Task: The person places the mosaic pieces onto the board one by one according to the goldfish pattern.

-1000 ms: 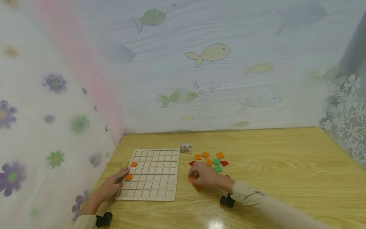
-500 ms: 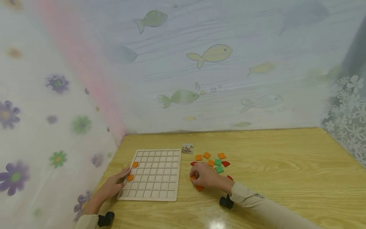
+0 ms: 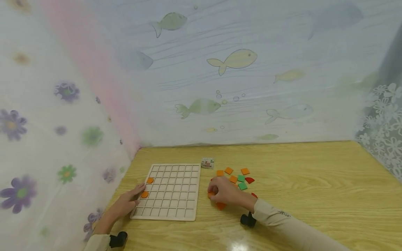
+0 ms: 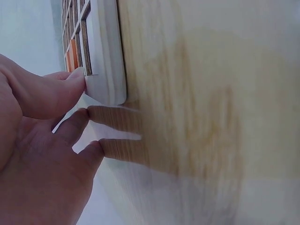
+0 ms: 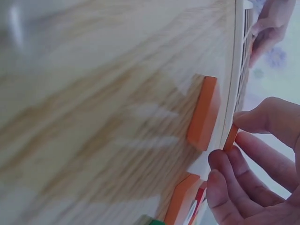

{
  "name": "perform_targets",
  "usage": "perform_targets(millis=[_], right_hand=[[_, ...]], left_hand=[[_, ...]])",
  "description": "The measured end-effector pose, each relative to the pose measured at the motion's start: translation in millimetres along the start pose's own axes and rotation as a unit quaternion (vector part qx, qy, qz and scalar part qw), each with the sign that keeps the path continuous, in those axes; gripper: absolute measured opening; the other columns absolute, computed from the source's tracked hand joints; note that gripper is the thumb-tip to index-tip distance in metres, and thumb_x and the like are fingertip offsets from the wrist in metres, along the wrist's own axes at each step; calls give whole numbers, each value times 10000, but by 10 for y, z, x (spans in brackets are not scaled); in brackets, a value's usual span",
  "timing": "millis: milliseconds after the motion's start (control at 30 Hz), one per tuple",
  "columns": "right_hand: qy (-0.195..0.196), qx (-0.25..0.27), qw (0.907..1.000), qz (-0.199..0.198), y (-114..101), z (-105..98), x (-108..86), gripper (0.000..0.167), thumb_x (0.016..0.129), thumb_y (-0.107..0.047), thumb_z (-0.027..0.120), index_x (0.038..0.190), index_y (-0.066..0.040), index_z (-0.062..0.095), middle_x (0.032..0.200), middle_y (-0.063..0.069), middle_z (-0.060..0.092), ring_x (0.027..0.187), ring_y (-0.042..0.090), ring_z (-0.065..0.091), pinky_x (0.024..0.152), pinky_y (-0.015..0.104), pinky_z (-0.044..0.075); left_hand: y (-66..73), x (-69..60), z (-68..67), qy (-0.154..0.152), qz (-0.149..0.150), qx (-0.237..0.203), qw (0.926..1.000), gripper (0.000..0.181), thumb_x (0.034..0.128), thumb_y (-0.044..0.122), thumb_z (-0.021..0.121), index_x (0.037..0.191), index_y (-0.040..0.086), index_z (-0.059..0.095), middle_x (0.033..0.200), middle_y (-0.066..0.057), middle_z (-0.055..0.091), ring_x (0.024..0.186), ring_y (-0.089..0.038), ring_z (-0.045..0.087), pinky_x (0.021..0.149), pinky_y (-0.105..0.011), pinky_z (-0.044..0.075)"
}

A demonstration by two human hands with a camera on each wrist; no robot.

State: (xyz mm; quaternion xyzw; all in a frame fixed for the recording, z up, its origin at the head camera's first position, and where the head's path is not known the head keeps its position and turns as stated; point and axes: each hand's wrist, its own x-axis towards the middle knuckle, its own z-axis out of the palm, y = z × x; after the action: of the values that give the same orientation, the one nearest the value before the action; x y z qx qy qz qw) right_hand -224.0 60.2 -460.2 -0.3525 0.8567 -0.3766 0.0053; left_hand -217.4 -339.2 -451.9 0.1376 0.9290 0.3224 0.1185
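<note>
A pale wooden grid board (image 3: 174, 187) lies on the table, with two orange discs (image 3: 150, 180) in cells along its left side. My left hand (image 3: 125, 204) rests at the board's left edge. In the left wrist view its thumb (image 4: 61, 91) touches the frame near a corner and the other fingers are extended. To the right of the board, my right hand (image 3: 226, 191) pinches an orange disc (image 3: 210, 195) between thumb and fingers. Only that disc's thin edge (image 5: 230, 137) shows in the right wrist view. An orange tile (image 3: 221, 206) lies beneath this hand, partly hidden.
Orange square tiles (image 3: 245, 171), green squares (image 3: 243, 186) and red quarter-round pieces (image 3: 250, 180) lie scattered beyond the right hand. A small patterned card (image 3: 207, 162) lies by the board's far right corner. Printed curtains (image 3: 201, 132) stand along the table's back and left edges.
The head view has shifted slightly, so everything appears a little further right. The right hand has drawn slightly toward the board, and more of the orange disc in its fingers shows.
</note>
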Motion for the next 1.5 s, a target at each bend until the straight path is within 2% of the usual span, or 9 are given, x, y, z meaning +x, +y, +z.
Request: perform_targets(millis=[367,567,767,933,1233,1500], right_hand=[[-17,290,9996,1,-137,11,115,109,772,-23,697,878,-29,722,846,56,670,704,137,601,608,200,483],[6,635,9979,-139,-201,96,223,100,779,-12,698,875,-18,724,848,68,658,716,184,621,607,194,490],[-140,797,9965,-222,-273,194,352,97,791,-23,692,882,-29,728,876,61,647,727,143,609,642,184,486],[-216,703,9969,-288,-332,267,453,84,795,-40,698,871,-52,733,871,38,656,736,135,617,651,172,480],[-234,950,9951,-150,-414,342,567,77,791,-53,708,862,-64,735,869,32,665,725,76,606,646,173,479],[-245,1264,9915,-170,-511,440,697,84,787,-50,718,869,-49,737,871,48,682,711,29,591,645,167,482]], left_hand=[[-5,49,16,-35,226,37,9997,579,905,-49,494,1451,-51,300,1518,-238,193,1381,-448,125,1062,-623,156],[-1,47,38,-13,198,17,9998,571,910,-48,483,1451,-46,302,1520,-230,194,1384,-440,127,1067,-618,139],[-32,31,46,55,193,71,9998,571,904,-46,490,1447,-46,312,1515,-232,200,1382,-441,135,1070,-611,135],[-72,12,10,36,379,226,9990,562,916,-29,495,1447,-47,315,1511,-237,214,1375,-453,150,1061,-623,153],[-77,13,-31,-196,650,636,9957,572,921,-7,499,1449,-70,289,1506,-278,196,1362,-490,135,1035,-662,153],[-118,1,-28,-101,574,902,9942,572,952,60,488,1470,-40,265,1503,-290,195,1364,-483,160,1027,-675,162]])
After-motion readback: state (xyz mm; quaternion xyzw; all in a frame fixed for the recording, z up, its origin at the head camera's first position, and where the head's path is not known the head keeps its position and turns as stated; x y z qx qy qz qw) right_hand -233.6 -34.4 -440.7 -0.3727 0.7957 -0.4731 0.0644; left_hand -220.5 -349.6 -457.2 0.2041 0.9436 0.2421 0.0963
